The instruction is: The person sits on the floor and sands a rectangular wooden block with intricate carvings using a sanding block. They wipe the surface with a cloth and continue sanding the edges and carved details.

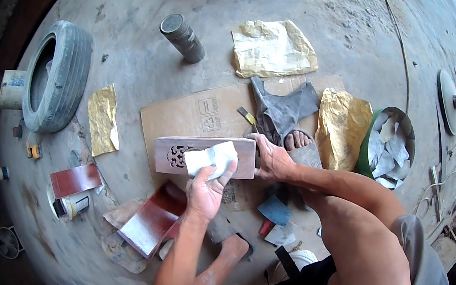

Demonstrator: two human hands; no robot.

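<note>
Left hand (206, 192) holding white sheet (211, 158) on carved board (245, 155); right hand (273, 158) gripping end

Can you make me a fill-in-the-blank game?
The left hand holds a folded sheet coloured ____.
The right hand holds the carved board by the end on the picture's ____ side.
The tire is to the ____ of the dark cylinder.
Pale scraps sit in a bucket coloured ____.

white; right; left; green

The left forearm (178, 258) reaches up from the lower edge, elbow bent, with the left hand (205, 195) pointing forward, thumb and fingers apart. The right forearm (339, 184) slants inward past the bent right leg (363, 240); the right hand (272, 160) grips with curled fingers.
</note>
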